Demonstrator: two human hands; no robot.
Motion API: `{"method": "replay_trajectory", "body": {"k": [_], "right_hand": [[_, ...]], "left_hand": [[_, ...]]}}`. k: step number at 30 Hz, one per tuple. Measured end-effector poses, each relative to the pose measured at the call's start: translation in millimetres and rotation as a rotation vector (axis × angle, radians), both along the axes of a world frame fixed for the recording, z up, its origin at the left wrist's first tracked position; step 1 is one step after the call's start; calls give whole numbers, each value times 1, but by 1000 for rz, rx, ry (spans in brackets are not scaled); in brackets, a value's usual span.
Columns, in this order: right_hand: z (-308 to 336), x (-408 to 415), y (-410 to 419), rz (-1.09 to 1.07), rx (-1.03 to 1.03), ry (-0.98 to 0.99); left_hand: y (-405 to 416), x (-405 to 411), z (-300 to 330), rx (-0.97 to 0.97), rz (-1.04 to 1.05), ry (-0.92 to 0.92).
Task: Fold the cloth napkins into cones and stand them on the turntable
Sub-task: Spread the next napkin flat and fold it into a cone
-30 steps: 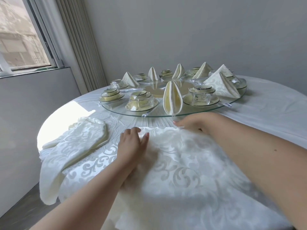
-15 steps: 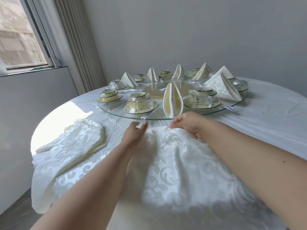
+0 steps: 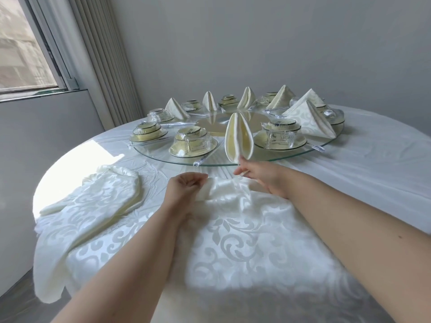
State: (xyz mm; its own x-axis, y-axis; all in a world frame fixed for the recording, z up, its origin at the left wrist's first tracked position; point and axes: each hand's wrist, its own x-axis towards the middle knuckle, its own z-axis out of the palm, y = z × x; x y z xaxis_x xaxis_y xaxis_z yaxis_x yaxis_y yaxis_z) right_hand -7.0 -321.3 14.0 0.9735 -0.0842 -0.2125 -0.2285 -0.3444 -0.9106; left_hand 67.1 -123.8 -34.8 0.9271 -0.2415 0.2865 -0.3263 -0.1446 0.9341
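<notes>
Since 0.5 s ago your left hand (image 3: 186, 187) has bunched the napkin (image 3: 224, 231) edge in curled fingers; right hand (image 3: 258, 177) pinches its far corner, grip partly hidden, at 6 o'clock of turntable (image 3: 291, 157).

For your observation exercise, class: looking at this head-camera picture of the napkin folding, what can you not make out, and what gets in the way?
- Left hand: its grip on the flat white damask napkin is hidden by its own curled fingers.
- Right hand: fingertips blurred; contact with the cloth is unclear.
- Far cream folded napkin cones on the round glass turntable: too small to judge their folds.
- Near edge of the napkin: blurred and cut off by the frame's bottom.
</notes>
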Motion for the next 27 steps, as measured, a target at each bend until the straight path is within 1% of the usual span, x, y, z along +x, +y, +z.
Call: {"method": "replay_trajectory", "body": {"k": [2, 4, 6, 8, 10, 12, 15, 16, 18, 19, 20, 21, 22, 23, 24, 25, 27], "right_hand": [[6, 4, 0, 41, 248, 36], [6, 11, 5, 72, 390, 28], [5, 24, 13, 77, 475, 12], [5, 37, 19, 149, 555, 43], [8, 43, 15, 164, 519, 64], [14, 46, 8, 171, 397, 90], [31, 31, -13, 151, 63, 107], [39, 26, -22, 138, -73, 115], [53, 21, -36, 66, -464, 91], [58, 24, -43, -7, -646, 38], [62, 26, -47, -110, -770, -53], [66, 27, -48, -234, -847, -177], [69, 28, -47, -359, -880, -302], [68, 29, -45, -450, -883, -410], [68, 28, -40, -490, -870, -484], [64, 27, -33, -474, -858, -511], [52, 15, -15, -319, -857, -482]], "left_hand": [[-1, -2, 3, -37, -55, -13], [-2, 1, 6, -50, -126, 21], [-4, 6, 10, -44, -226, 74], [-6, 10, 17, -22, -335, 93], [-7, 11, 25, -33, -360, 86], [-4, 16, 30, -61, -347, 82], [3, 33, 26, -16, -275, 57], [4, 39, 24, 14, -251, 42], [4, 45, 22, 84, -184, 4], [2, 47, 24, 114, -154, -18], [-1, 46, 27, 138, -121, -45], [-5, 45, 31, 169, -83, -79], [-9, 45, 34, 223, -38, -126], [-12, 46, 35, 306, 18, -188], [-13, 48, 34, 411, 60, -261], [-14, 51, 31, 508, 77, -339], [-15, 55, 22, 676, 77, -488]]}}
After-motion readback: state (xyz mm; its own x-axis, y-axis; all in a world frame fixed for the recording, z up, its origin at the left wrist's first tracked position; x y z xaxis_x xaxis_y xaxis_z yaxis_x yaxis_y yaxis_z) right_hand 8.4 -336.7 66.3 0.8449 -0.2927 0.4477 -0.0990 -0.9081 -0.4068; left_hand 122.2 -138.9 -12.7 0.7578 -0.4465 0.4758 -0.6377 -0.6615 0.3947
